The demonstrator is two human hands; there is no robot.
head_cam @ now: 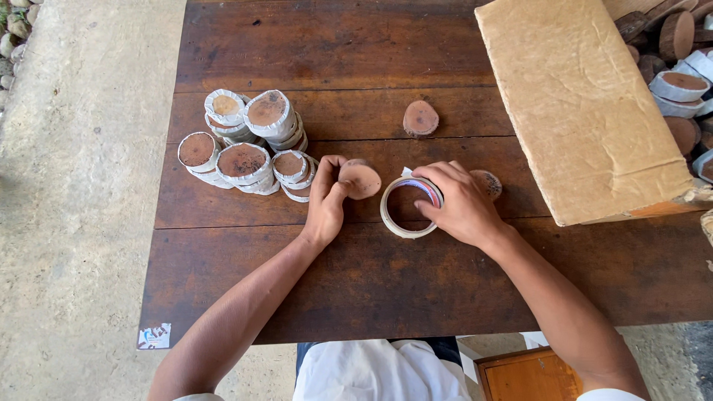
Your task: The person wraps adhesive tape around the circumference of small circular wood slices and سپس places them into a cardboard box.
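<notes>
Wooden disc point(360, 179) pinched in left hand point(326, 202) grip, tape roll point(411, 207) just right of it — right hand point(460, 204) clamped on the roll

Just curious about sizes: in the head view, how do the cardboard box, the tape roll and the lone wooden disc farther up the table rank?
1. Cardboard box, by far.
2. Tape roll.
3. Lone wooden disc, clearly smaller.

I'm at a dark brown plank surface point(371, 282). To the left lie stacks of wrapped wooden discs point(241, 141), and a bare wooden disc point(420, 118) lies alone farther off. A roll of tape point(408, 208) lies in the middle, a big cardboard box point(587, 104) far right, and a scrap of torn paper point(154, 336) on the near left corner.
</notes>
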